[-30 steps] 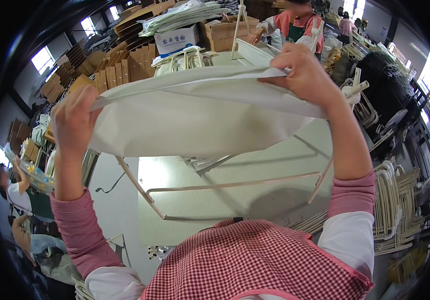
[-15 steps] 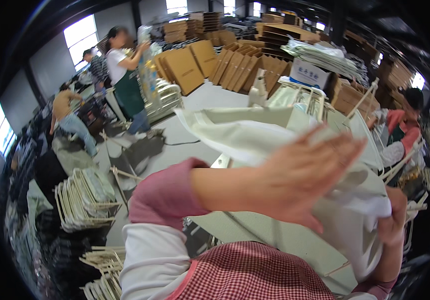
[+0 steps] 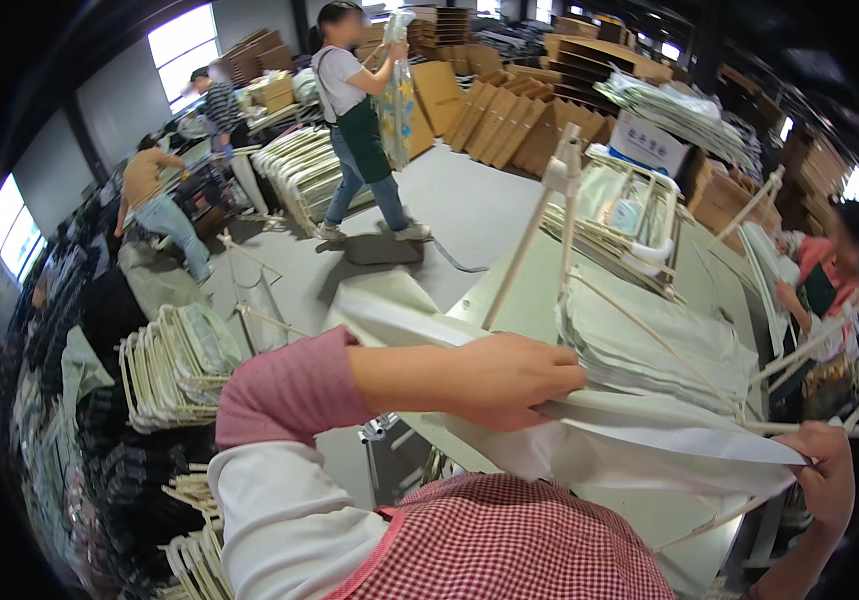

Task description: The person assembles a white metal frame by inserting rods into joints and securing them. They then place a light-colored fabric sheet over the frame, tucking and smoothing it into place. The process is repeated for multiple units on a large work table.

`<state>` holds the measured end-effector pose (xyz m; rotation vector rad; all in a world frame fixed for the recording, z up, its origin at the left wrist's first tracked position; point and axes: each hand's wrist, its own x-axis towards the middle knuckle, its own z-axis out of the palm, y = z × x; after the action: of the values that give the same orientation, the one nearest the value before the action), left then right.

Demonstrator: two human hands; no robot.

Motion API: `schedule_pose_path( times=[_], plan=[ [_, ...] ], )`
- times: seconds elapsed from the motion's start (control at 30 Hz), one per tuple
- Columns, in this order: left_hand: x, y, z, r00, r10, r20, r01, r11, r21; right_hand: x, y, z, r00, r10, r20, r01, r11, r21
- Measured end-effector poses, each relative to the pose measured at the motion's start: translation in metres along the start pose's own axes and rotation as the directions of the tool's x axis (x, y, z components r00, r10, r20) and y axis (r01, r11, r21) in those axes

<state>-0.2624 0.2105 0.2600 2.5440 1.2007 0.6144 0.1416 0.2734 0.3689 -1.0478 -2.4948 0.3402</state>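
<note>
My left hand (image 3: 515, 382), fingers closed, grips a long piece of whitish fabric (image 3: 665, 432) near its middle. At the right, my right hand (image 3: 826, 462) pinches the same fabric by its end. Between the two hands the fabric is drawn out with folds, and a loose part trails left past my left forearm. Just beyond it, a stack of similar pale fabric pieces (image 3: 640, 335) lies on the light table (image 3: 495, 290). Thin cream tubes of a folding frame (image 3: 562, 190) rise over the table and slant across the stack.
Folded cream tube frames (image 3: 625, 210) lie at the table's far side. More frames (image 3: 175, 370) are stacked at the left. A person in a green apron (image 3: 360, 120) walks beyond, carrying a wrapped bundle. A person in pink (image 3: 830, 270) works at the right. Cardboard sheets (image 3: 510, 115) stand behind.
My left hand has come down from its flat, blurred sweep and closed on the fabric. My right hand has moved right, stretching it lower. The walking person has moved right.
</note>
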Motion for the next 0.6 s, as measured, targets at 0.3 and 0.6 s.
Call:
schedule_pose_path(
  times=[0.3, 0.6],
  plan=[
    [-0.040, -0.054, -0.002, 0.977, -0.205, 0.059, 0.174, 0.925, 0.337, -0.110, 0.088, -0.010, 0.773, 0.592, 0.229, -0.617, 0.616, 0.490],
    [0.028, -0.050, 0.035, 0.971, -0.226, -0.075, 0.228, 0.974, 0.017, -0.047, 0.027, 0.147, 0.982, 0.097, 0.159, -0.151, 0.916, 0.372]
  ],
)
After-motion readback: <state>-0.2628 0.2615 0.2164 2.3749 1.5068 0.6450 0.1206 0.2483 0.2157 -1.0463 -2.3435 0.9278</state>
